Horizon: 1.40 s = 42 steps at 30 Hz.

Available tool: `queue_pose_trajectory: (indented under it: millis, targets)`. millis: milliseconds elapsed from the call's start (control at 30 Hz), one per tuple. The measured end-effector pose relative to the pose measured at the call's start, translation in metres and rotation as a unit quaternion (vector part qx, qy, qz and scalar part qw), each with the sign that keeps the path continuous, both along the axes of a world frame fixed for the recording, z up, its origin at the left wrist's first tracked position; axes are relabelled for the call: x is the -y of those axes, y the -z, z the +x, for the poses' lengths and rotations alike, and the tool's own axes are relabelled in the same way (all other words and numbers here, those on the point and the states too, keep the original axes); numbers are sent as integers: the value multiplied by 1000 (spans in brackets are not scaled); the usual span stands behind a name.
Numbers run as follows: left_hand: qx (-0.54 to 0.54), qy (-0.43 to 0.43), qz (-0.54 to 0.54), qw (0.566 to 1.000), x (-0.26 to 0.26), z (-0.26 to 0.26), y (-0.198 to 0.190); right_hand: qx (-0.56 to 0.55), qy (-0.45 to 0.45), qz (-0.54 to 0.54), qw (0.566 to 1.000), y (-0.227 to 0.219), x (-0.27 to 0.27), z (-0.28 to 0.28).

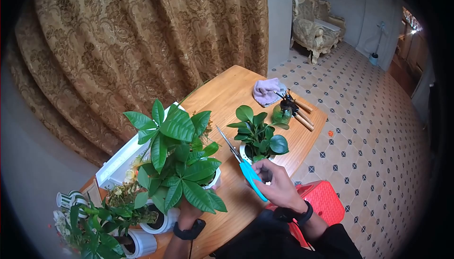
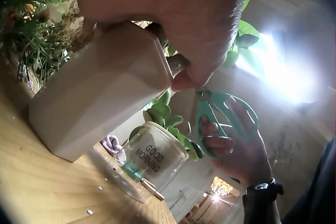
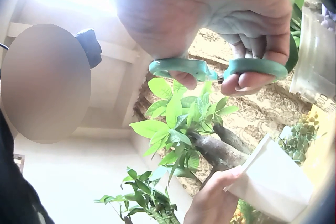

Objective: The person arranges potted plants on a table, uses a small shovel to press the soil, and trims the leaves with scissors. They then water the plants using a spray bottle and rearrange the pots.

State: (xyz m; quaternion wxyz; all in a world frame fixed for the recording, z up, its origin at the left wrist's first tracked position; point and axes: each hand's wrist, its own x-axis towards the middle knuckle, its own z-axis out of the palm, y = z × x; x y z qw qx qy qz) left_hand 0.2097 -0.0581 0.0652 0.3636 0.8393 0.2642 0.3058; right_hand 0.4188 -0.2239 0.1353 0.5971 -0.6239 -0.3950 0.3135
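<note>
at the left, a ribbed white pot [image 1: 142,244] stands near the left hand [image 1: 190,214]. that hand grips the rim of a smooth, faceted white pot [image 2: 100,95] on the light-brown wooden counter [image 1: 234,82]; from it rises a green plant with long, pointed leaves [image 1: 194,169], its crown spreading above the hand. just right of those leaves come the tips of the turquoise-handled steel scissors [image 1: 247,170], whose long axis slants across the head view: tips up and left, loops down and right, blades apparently close together. next, a round-leaved green plant [image 1: 260,138] stands beside the blades. the right hand [image 1: 280,184] holds the loops with thumb and fingers; the pointed leaves lie to its left, past the tips, so the left hand is nearer them.
</note>
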Motion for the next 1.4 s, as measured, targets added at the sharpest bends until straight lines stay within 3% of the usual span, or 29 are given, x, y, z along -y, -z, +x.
queue_pose_trajectory:
  millis: [133, 200, 400, 767, 933, 1000, 1100, 1133, 1200, 1400]
  targets:
    - [65, -11, -29, 997, 13, 16, -35, -83, -51, 1, 995, 1, -11, 1]
    - [74, -28, 2, 997, 15, 19, -39, -70, -59, -16, 996, -1, -15, 2]
    - [44, -27, -50, 997, 12, 15, -26, -86, -76, -30, 993, -12, -24, -2]
    - [39, -25, -38, 998, 10, 16, -23, -88, -83, -24, 992, -2, -24, 0]
    - [37, -17, -88, 995, 12, 15, -29, -93, -36, 24, 995, -2, -17, -1]
    - [19, -35, -40, 998, 13, 16, -31, -81, -22, 30, 996, -7, -11, -1]
    - [19, -32, -10, 999, 13, 17, -31, 139, 27, 36, 989, -24, 1, -1]
    - [19, -33, -11, 999, 13, 20, -32, 138, 27, 36, 989, -32, 2, 0]
    - [55, -42, -14, 998, 15, 25, -34, 321, 31, 92, 942, -46, 2, 2]
    - [37, 3, 0, 999, 10, 18, -26, 445, 58, 77, 891, -61, -11, 6]
